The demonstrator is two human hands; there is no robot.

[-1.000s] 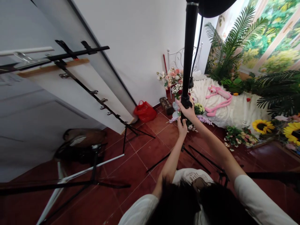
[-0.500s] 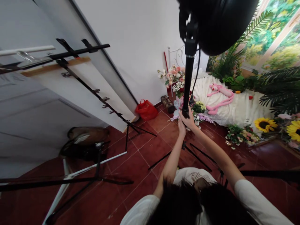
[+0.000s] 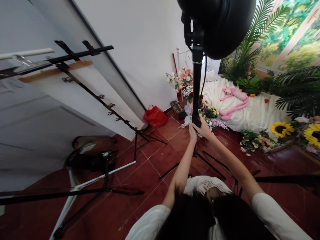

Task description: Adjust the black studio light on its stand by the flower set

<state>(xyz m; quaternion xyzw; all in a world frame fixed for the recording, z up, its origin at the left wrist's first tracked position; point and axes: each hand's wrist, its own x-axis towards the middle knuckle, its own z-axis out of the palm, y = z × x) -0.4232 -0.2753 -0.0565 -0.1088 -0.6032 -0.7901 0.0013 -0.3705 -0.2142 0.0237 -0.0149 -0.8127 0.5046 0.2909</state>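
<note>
A black light stand point(image 3: 197, 85) rises in front of me, topped by a large black lamp head point(image 3: 220, 26) with a cable hanging along the pole. Both my hands are closed round the pole at a black clamp collar. My left hand point(image 3: 192, 133) wraps it from the left, slightly lower. My right hand point(image 3: 204, 128) grips from the right, its fingers partly hidden behind the collar. Below them, the stand's thin tripod legs point(image 3: 210, 165) spread on the red tiled floor point(image 3: 160, 166).
On the left, a white board point(image 3: 107, 100) hangs clipped on a black backdrop stand. A red plastic bag point(image 3: 156, 116) lies by the wall. To the right, a pink plush toy point(image 3: 235, 96) rests on a white fur-like cover point(image 3: 262, 113), with sunflowers point(image 3: 282, 129) and palm leaves around.
The lamp head and upper pole have shifted left and slightly down in view. More of the lamp's rounded side shows. Both hands stay on the pole's collar.
</note>
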